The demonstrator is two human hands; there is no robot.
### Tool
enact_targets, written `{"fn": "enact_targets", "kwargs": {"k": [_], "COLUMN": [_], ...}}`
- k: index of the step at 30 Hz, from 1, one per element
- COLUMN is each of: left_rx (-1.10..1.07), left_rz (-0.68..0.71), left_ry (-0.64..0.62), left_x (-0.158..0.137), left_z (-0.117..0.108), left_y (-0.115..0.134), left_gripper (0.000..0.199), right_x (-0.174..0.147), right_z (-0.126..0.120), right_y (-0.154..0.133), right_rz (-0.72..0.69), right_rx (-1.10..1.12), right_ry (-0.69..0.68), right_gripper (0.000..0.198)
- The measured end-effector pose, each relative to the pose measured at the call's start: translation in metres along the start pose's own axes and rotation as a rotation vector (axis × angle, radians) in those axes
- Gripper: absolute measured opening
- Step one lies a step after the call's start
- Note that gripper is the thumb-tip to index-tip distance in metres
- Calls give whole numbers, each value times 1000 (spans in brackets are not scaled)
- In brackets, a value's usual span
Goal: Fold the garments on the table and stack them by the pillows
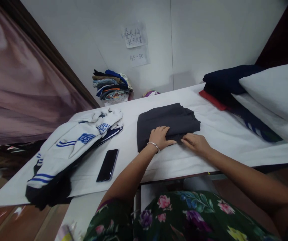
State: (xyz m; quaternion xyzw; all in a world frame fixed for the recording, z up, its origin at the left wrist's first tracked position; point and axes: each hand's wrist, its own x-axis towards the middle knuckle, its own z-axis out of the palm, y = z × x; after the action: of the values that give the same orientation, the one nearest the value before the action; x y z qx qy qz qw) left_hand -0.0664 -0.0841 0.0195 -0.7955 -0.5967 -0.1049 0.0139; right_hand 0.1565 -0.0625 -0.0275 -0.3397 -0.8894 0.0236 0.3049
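Observation:
A dark grey folded garment (169, 117) lies in front of me on the white-covered table (131, 167). My left hand (159, 137) rests on its near left part, fingers laid out flat on the cloth and thumb pointing right. At the near edge, my right hand (195, 142) pinches the garment's border between thumb and fingers. A bracelet circles my left wrist. To the left of the garment lies a black phone (108, 165), apart from both hands.
White and dark jackets (75, 140) with blue lettering lie loosely at the left, partly over the table edge. Folded clothes (229, 80) and a white one (274, 90) are piled at the right. Another clothes stack (112, 86) stands beyond the far edge, below handwritten paper notes (135, 36).

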Motion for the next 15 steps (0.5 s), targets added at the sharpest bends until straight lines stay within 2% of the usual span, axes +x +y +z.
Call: {"fn": "enact_targets", "kwargs": {"k": [4,10,15], "left_rx": [29,-72,-180], "left_rz": [-31,-93,-32], "left_ry": [36,24,28], "left_x": [0,4,9], "left_z": [0,-4,-7], "left_y": [-5,-7,-18], "left_gripper": [51,37,18], "right_x": [-3,-8,-6], "right_z": [-4,8,12], "right_y": [-8,-30,-40], "right_rz": [-83,-275,-246], "right_rx": [-15,65,-30], "right_ry": [59,-9,-47], "right_gripper": [25,33,42]}}
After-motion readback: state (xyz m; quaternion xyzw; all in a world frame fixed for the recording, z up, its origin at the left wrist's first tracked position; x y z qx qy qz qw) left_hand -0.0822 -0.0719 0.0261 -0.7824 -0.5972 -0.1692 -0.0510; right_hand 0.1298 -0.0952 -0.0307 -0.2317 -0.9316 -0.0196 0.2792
